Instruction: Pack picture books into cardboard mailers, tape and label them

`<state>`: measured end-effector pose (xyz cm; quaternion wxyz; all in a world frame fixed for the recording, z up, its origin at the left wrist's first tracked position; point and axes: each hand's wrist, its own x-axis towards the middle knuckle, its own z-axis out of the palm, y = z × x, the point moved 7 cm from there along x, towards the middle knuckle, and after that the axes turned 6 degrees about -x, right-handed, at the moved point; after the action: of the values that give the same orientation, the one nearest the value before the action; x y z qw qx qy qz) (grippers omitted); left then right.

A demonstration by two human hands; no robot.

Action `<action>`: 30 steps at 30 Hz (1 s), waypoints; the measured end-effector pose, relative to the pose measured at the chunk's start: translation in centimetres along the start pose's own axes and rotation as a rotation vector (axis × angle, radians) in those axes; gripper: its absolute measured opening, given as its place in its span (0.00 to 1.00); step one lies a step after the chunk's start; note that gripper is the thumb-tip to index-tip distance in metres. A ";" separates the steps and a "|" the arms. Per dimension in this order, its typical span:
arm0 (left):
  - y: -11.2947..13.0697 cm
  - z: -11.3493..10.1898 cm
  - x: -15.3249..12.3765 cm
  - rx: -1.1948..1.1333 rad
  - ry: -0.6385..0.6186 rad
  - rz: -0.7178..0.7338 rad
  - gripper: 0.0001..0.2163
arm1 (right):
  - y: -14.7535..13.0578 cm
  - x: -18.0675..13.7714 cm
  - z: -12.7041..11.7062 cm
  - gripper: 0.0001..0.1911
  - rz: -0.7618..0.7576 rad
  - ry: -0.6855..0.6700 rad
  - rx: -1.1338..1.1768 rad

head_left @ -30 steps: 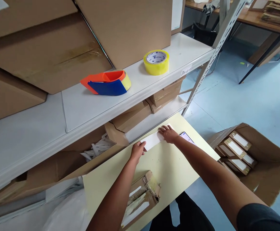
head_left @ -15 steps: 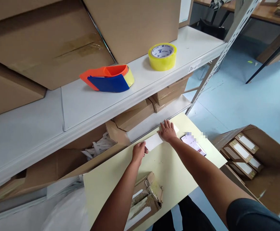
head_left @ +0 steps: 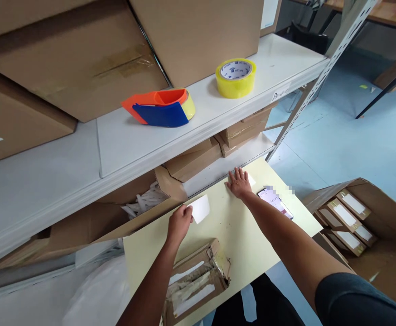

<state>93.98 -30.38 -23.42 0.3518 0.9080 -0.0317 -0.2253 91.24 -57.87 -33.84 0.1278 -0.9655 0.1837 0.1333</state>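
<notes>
Between the thumb and fingers of my left hand (head_left: 180, 222) is a white paper label (head_left: 200, 209), held by its left edge over the pale board (head_left: 245, 235). My right hand (head_left: 239, 182) lies flat near the board's far edge, fingers spread. Part of another white label (head_left: 251, 179) shows from under it, on its right side. A phone (head_left: 274, 203) with its screen lit lies to the right of my right forearm. Nearer to me, a worn, taped cardboard box (head_left: 198, 283) sits on the board, partly hidden by my left forearm.
On the shelf (head_left: 116, 145) ahead stand an orange and blue tape dispenser (head_left: 160, 108), a yellow tape roll (head_left: 235, 79) and large cartons (head_left: 201, 36). An open carton (head_left: 388, 244) at right holds several small labelled boxes. Below the shelf, another open carton (head_left: 96, 222) contains white strips.
My left hand has moved left and toward me with the white label, away from my right hand. My right hand has stayed flat on the board. The view has shifted slightly.
</notes>
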 end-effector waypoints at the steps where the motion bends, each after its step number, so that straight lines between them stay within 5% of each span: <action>1: 1.4 -1.8 -1.6 0.092 0.069 0.114 0.13 | -0.4 -0.4 -0.9 0.36 0.001 0.009 0.056; 5: 7.8 -6.1 -10.5 0.346 0.329 0.682 0.04 | -2.8 -5.6 -5.1 0.29 -0.030 0.102 0.666; 8: 10.6 -6.8 -16.9 0.425 0.418 1.029 0.08 | -5.6 -12.6 -6.5 0.33 -0.117 -0.097 1.363; 11: 11.4 -7.7 -20.9 0.468 0.507 1.176 0.12 | -7.0 -19.3 -8.1 0.28 -0.150 -0.220 1.732; 15: 11.0 -9.0 -24.2 0.507 0.570 1.233 0.14 | -6.4 -24.0 -10.3 0.25 -0.118 -0.200 1.830; 19: 11.0 -10.1 -26.9 0.513 0.618 1.135 0.14 | -5.5 -26.2 -12.7 0.23 -0.112 -0.129 1.787; 24: 13.8 -10.4 -32.2 0.377 0.723 1.113 0.14 | -5.1 -28.5 -14.9 0.20 -0.091 0.015 1.674; 30: 18.0 -8.8 -32.2 0.428 0.526 1.003 0.11 | -7.1 -31.8 -16.6 0.17 -0.235 0.049 1.574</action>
<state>70.75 -31.42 6.50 0.2209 0.8582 -0.4123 0.2116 68.93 -46.21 -7.32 0.7816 -0.6072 0.1235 -0.0714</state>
